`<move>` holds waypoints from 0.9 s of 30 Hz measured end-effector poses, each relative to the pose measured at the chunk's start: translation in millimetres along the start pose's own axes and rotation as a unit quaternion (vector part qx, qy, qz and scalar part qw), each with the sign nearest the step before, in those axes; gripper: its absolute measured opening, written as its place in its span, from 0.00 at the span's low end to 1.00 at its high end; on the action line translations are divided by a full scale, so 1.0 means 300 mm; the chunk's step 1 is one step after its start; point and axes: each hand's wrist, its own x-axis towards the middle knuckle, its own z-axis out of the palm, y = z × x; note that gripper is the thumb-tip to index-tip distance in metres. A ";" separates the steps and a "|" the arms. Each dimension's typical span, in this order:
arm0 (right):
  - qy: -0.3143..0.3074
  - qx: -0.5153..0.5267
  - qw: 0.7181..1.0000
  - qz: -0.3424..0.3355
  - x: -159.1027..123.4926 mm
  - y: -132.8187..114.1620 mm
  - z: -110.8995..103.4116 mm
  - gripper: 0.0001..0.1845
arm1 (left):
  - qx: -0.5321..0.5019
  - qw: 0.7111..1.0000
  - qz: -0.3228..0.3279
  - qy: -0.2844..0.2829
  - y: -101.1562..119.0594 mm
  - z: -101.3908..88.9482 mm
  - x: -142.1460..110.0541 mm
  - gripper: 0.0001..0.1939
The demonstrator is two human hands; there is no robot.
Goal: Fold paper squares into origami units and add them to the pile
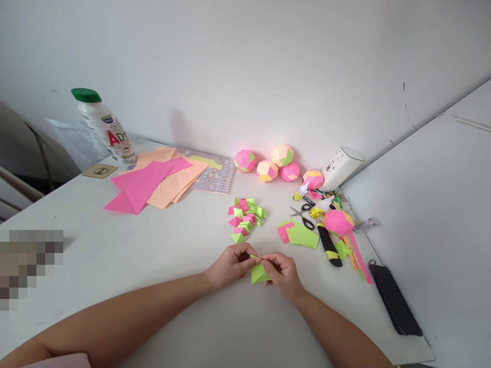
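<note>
Between my fingertips is a small piece of green paper (259, 273) with a crease across it. My left hand (237, 264) pinches its upper left edge, and my right hand (283, 273) pinches it from the right. Just beyond my hands lies a cluster of folded pink and green paper pieces (245, 217). To the right of that cluster, flat green paper slips (303, 236) rest on the table, with a pink slip (284, 232) partly under them.
Several paper balls (245, 161) line the wall. Scissors (305, 215), glue bottles (321, 207), a box cutter (330, 245) and a black phone (396, 299) lie on the right. Pink and peach sheets (143, 186), a booklet (215, 176) and a white bottle (105, 125) stand left.
</note>
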 end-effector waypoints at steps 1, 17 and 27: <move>0.001 0.001 1.000 0.001 0.000 -0.001 0.000 0.10 | -0.001 1.000 0.001 0.001 -0.001 -0.001 0.000 0.13; 0.010 0.037 0.999 0.035 0.010 -0.006 -0.005 0.11 | -0.059 0.997 0.015 0.045 0.003 0.000 0.000 0.13; 0.009 0.057 0.997 0.055 0.011 -0.005 -0.007 0.12 | -0.082 0.996 0.017 -0.001 0.011 -0.006 -0.004 0.10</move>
